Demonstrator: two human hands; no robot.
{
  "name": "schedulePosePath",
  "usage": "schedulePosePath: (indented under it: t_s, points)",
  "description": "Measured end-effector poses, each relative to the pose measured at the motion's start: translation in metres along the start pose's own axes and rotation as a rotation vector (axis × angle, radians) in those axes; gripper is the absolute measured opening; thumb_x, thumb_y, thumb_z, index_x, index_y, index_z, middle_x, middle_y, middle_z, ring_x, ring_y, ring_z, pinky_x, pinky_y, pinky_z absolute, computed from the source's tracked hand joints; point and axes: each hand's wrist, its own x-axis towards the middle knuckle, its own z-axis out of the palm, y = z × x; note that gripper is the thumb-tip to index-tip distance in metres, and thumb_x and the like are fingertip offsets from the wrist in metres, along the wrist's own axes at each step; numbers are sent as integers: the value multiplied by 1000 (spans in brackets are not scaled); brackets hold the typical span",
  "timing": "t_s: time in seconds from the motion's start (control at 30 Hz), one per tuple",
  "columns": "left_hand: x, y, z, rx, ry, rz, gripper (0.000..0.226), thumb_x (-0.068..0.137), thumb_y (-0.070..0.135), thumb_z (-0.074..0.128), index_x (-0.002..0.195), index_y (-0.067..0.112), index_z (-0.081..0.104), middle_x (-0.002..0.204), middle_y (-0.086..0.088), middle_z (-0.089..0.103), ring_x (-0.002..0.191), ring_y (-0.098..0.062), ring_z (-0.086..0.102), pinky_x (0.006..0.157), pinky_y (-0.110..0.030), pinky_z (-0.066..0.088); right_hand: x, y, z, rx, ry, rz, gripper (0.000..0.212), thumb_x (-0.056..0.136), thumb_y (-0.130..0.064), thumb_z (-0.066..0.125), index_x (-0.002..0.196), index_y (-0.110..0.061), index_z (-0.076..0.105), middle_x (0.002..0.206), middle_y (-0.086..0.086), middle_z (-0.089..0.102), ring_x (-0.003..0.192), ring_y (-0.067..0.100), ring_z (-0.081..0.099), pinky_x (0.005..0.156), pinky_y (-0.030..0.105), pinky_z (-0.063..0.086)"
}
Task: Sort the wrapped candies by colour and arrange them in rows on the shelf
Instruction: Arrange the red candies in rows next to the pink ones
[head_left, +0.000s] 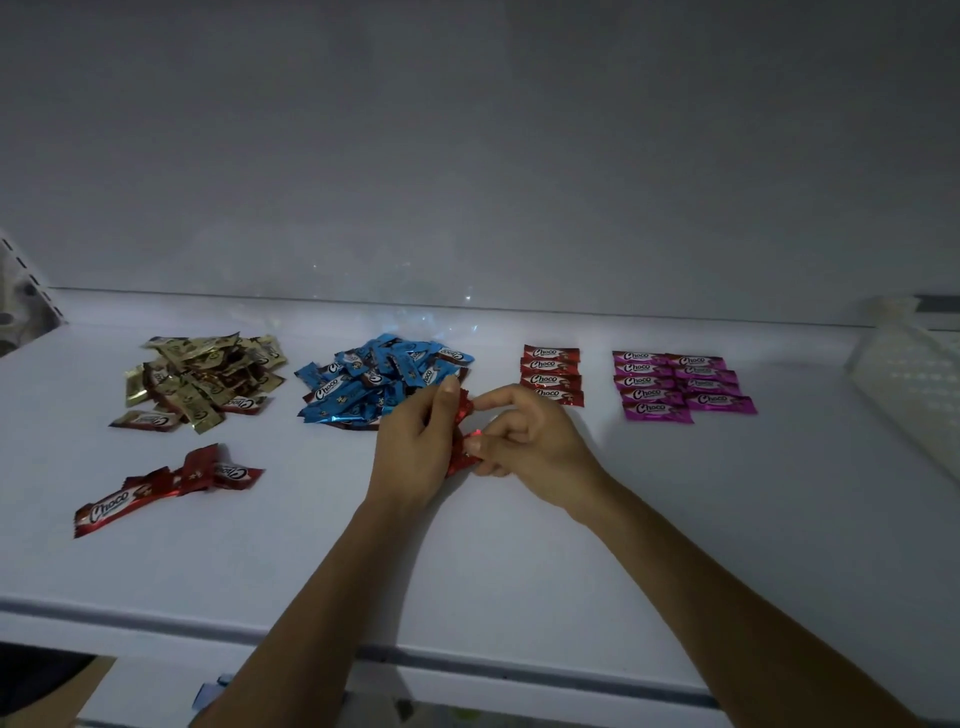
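I am gripping red candies (461, 451) between both hands just above the shelf (519, 561). My left hand (415, 447) is curling round them and my right hand (530, 447) is pinching their edge. Just behind are lying a red row (551, 375) and pink rows (680, 387). A blue pile (382, 382), a gold pile (205, 382) and loose red candies (166, 486) are waiting to the left.

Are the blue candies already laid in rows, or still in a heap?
In a heap: the blue candies overlap at mixed angles, unlike the pink candies, which lie flat in two neat columns.
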Motion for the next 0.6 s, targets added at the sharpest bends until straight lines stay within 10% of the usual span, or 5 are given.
schedulePosePath:
  t_s: [0.2, 0.43, 0.6]
  points:
    - [0, -1, 1, 41, -17, 6, 43, 99, 34, 47, 68, 7, 62, 56, 7, 56, 52, 0, 50, 53, -11, 37, 12, 2, -24, 48, 362, -90, 16, 88, 2, 61, 100, -8, 59, 73, 4, 65, 52, 5, 62, 48, 20, 50]
    - [1, 0, -4, -9, -60, 34, 12, 90, 23, 66, 84, 15, 72, 68, 3, 69, 65, -4, 62, 59, -11, 43, 12, 8, -22, 153, 232, -140, 25, 86, 9, 59, 107, -4, 62, 81, 5, 67, 67, 9, 68, 62, 21, 56]
    - [0, 5, -3, -91, -16, -27, 17, 89, 28, 66, 83, 13, 71, 71, -3, 71, 62, -9, 62, 58, -13, 45, 13, 10, -28, 50, 280, -226, 30, 77, 19, 62, 76, -11, 66, 77, 8, 66, 70, 10, 65, 66, 21, 54]
